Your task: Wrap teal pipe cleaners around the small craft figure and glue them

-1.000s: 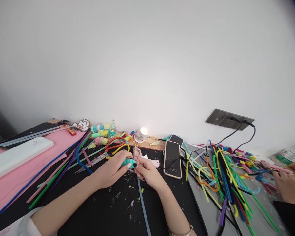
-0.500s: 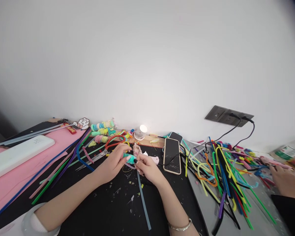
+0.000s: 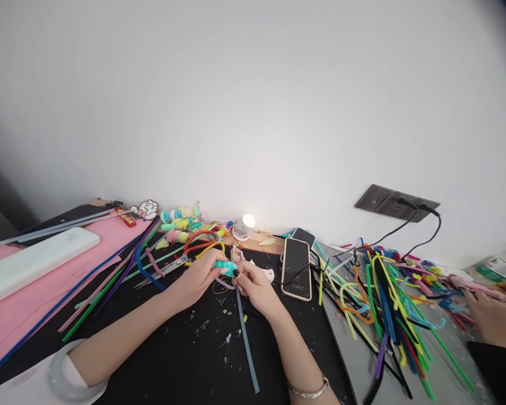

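Note:
A teal coil of fuzzy pipe cleaner [image 3: 225,265] is pinched between my two hands above the black mat. My left hand [image 3: 200,277] is closed on its left end. The fingers of my right hand [image 3: 256,286] are closed at its right end and hide part of it. Below the right fingers a long grey-blue pipe cleaner [image 3: 248,351] runs toward me; whether it joins the coil is hidden. To the left lie scissors with orange-red handles [image 3: 201,237]. A mottled pinkish-brown object [image 3: 237,253] is just behind my hands.
A white paper cup [image 3: 243,228] stands by the wall. Two phones lie right of centre, the nearer one [image 3: 296,270] pale-edged. Many pipe cleaners [image 3: 385,315] spread over the grey board. Coiled pastel pieces [image 3: 179,215] lie left. Another person's hand [image 3: 495,315] is at far right.
My left fingers have lowered onto the teal coil, showing more of it between my hands. The whole view has shifted slightly.

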A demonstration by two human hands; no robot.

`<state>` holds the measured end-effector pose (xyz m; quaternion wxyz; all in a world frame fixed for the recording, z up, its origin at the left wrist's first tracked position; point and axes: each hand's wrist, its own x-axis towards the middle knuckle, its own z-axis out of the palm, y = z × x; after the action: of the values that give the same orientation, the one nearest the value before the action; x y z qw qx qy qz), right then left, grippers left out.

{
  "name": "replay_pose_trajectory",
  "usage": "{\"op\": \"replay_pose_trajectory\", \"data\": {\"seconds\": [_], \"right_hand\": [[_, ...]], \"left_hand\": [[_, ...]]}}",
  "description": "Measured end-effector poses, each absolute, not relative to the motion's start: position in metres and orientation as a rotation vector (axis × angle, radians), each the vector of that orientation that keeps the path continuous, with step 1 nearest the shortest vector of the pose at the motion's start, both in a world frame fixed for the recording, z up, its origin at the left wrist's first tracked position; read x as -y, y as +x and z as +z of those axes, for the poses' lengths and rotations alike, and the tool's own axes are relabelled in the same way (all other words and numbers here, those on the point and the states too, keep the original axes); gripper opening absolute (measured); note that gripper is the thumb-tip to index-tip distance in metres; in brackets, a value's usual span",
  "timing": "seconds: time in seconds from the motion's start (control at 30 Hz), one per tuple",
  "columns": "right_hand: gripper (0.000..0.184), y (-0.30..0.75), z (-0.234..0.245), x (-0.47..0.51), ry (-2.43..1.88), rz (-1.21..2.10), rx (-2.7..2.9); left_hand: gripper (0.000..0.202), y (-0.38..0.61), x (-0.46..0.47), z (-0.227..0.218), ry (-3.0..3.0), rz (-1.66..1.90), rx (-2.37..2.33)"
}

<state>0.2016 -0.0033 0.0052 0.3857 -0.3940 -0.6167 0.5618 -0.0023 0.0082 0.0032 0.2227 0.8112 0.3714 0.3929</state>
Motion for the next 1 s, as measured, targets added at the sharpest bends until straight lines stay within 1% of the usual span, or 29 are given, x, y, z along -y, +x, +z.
{"op": "replay_pose_trajectory", "data": {"seconds": [0.17, 0.37, 0.47, 0.67, 1.0], "right_hand": [[0.049, 0.202, 0.003, 0.002, -1.004, 1.440, 1.573], [0.055, 0.201, -0.002, -0.001, -0.926, 1.455, 1.568], [0.055, 0.202, -0.003, -0.001, -0.911, 1.443, 1.571], [0.050, 0.202, -0.001, 0.001, -0.925, 1.385, 1.604], [0.035, 0.202, 0.000, 0.003, -0.991, 1.217, 1.698]], "left_hand": [[0.025, -0.003, -0.008, 0.004, 2.250, 0.962, -1.060], [0.028, -0.004, -0.009, 0.004, 2.224, 0.944, -1.078], [0.029, -0.003, -0.009, 0.003, 2.242, 0.951, -1.071], [0.030, -0.004, -0.009, -0.001, 2.266, 0.964, -1.056], [0.032, -0.003, -0.009, -0.006, 2.308, 1.002, -1.012]]}}
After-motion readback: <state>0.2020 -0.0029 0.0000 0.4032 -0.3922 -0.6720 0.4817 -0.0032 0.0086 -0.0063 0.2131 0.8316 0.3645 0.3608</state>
